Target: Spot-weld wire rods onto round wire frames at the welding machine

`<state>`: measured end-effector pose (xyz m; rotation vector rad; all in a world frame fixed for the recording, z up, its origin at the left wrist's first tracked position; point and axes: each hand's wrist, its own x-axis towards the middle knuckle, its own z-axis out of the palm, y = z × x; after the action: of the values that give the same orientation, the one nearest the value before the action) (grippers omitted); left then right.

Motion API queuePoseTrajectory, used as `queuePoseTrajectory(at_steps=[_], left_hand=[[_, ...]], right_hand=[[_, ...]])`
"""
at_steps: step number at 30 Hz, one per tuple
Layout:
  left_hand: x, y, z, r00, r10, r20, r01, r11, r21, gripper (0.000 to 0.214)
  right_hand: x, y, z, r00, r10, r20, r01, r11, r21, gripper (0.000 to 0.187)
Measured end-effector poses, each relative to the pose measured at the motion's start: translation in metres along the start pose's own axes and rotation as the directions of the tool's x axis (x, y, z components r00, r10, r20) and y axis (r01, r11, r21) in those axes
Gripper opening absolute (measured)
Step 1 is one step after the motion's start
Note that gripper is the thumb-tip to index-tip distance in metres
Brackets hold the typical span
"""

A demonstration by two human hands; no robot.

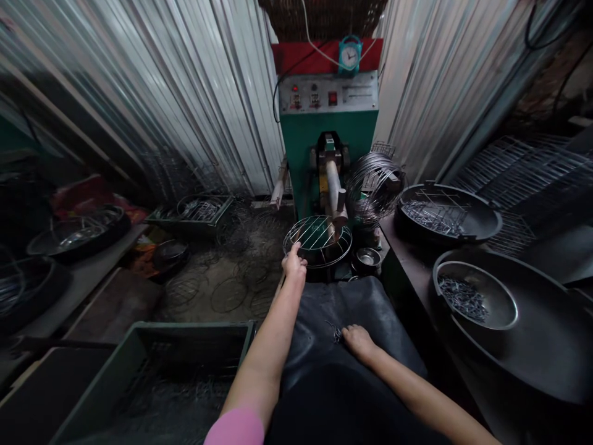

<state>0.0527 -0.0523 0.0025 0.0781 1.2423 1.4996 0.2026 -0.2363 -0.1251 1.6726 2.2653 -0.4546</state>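
Note:
My left hand [295, 262] is closed on the near left rim of a round wire rack [319, 233] with parallel bars across it. The rack is held level at the front of a green machine, under the tip of its electrode arm [334, 188]. My right hand [359, 341] rests on the dark apron [306, 315] over my lap. Its fingers are curled together against a small bunch of short wire pieces [334, 332]; how many are in the fingers is hidden.
The machine's control panel [328, 94] carries a teal clock [349, 54]. To its right hang wire coils [373, 182]. Large pans [556, 346] with wire pieces stand on the right bench. At left are a green crate [151, 330] and wire rings [229, 293] on the floor.

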Motion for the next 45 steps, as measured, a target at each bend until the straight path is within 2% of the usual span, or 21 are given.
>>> queuePoseTrajectory(at_steps=[4, 7, 11, 14, 16, 18, 19, 20, 23, 24, 25, 26, 28, 30, 31, 34, 39, 42, 45], left_hand=[[-0.001, -0.002, -0.002, 1.000, -0.013, -0.017, 0.012, 1.000, -0.019, 0.039], [0.004, 0.000, -0.016, 0.998, -0.034, 0.045, 0.033, 0.999, 0.014, 0.036], [0.018, -0.001, -0.054, 0.977, -0.151, 0.148, 0.131, 0.982, 0.139, 0.041], [0.024, -0.013, -0.087, 0.949, -0.256, 0.185, 0.186, 0.927, 0.327, 0.039], [0.021, -0.026, -0.105, 0.924, -0.303, 0.232, 0.175, 0.877, 0.448, 0.038], [0.013, -0.042, -0.116, 0.891, -0.311, 0.330, 0.079, 0.824, 0.561, 0.039], [0.007, -0.050, -0.119, 0.861, -0.309, 0.404, -0.004, 0.790, 0.613, 0.040], [0.001, -0.059, -0.121, 0.812, -0.320, 0.488, -0.099, 0.749, 0.655, 0.041], [-0.019, -0.080, -0.117, 0.600, -0.419, 0.682, -0.372, 0.608, 0.701, 0.043], [-0.025, -0.086, -0.115, 0.552, -0.441, 0.708, -0.443, 0.565, 0.696, 0.040], [-0.031, -0.092, -0.114, 0.531, -0.449, 0.719, -0.496, 0.523, 0.693, 0.035], [-0.036, -0.097, -0.113, 0.540, -0.445, 0.714, -0.527, 0.483, 0.699, 0.029], [-0.043, -0.107, -0.113, 0.613, -0.434, 0.661, -0.510, 0.422, 0.750, 0.020], [-0.049, -0.116, -0.115, 0.689, -0.456, 0.563, -0.402, 0.407, 0.820, 0.016], [-0.052, -0.120, -0.117, 0.710, -0.479, 0.516, -0.337, 0.413, 0.846, 0.015], [-0.059, -0.129, -0.124, 0.732, -0.513, 0.449, -0.219, 0.447, 0.867, 0.009], [-0.066, -0.133, -0.135, 0.777, -0.470, 0.419, -0.154, 0.503, 0.850, 0.009], [-0.070, -0.129, -0.141, 0.770, -0.429, 0.472, -0.227, 0.507, 0.831, 0.012], [-0.075, -0.121, -0.142, 0.736, -0.368, 0.568, -0.359, 0.500, 0.788, 0.015]], right_hand=[[-0.007, -0.001, -0.009, 1.000, 0.026, -0.013, -0.026, 0.999, 0.023, 0.025], [-0.018, 0.010, -0.018, 0.999, 0.053, -0.007, -0.052, 0.995, 0.087, 0.024], [-0.032, 0.038, -0.024, 0.997, 0.077, 0.020, -0.080, 0.968, 0.236, 0.023], [-0.035, 0.053, -0.026, 0.999, 0.046, -0.017, -0.033, 0.887, 0.461, 0.022], [-0.033, 0.056, -0.030, 0.999, 0.027, -0.021, -0.010, 0.825, 0.565, 0.020], [-0.027, 0.054, -0.036, 1.000, -0.011, -0.021, 0.021, 0.760, 0.650, 0.020], [-0.024, 0.052, -0.039, 0.999, -0.029, -0.022, 0.036, 0.724, 0.689, 0.020], [-0.020, 0.050, -0.041, 0.999, -0.043, -0.025, 0.048, 0.689, 0.723, 0.020], [-0.013, 0.047, -0.045, 0.998, -0.053, -0.031, 0.057, 0.595, 0.801, 0.021], [-0.012, 0.047, -0.045, 0.998, -0.058, -0.032, 0.059, 0.567, 0.822, 0.021], [-0.011, 0.048, -0.043, 0.998, -0.063, -0.032, 0.061, 0.542, 0.838, 0.021], [-0.011, 0.048, -0.041, 0.997, -0.068, -0.029, 0.060, 0.526, 0.848, 0.021], [-0.013, 0.049, -0.034, 0.997, -0.071, -0.016, 0.051, 0.523, 0.851, 0.021], [-0.014, 0.048, -0.027, 0.997, -0.076, -0.002, 0.043, 0.551, 0.833, 0.021], [-0.014, 0.047, -0.024, 0.997, -0.080, 0.004, 0.042, 0.570, 0.821, 0.021], [-0.013, 0.042, -0.018, 0.995, -0.097, 0.017, 0.048, 0.631, 0.775, 0.021], [-0.013, 0.033, -0.011, 0.992, -0.127, -0.018, 0.107, 0.746, 0.657, 0.016], [-0.017, 0.029, -0.007, 0.990, -0.139, -0.034, 0.129, 0.760, 0.637, 0.015], [-0.022, 0.029, -0.007, 0.991, -0.113, -0.079, 0.135, 0.680, 0.721, 0.015]])
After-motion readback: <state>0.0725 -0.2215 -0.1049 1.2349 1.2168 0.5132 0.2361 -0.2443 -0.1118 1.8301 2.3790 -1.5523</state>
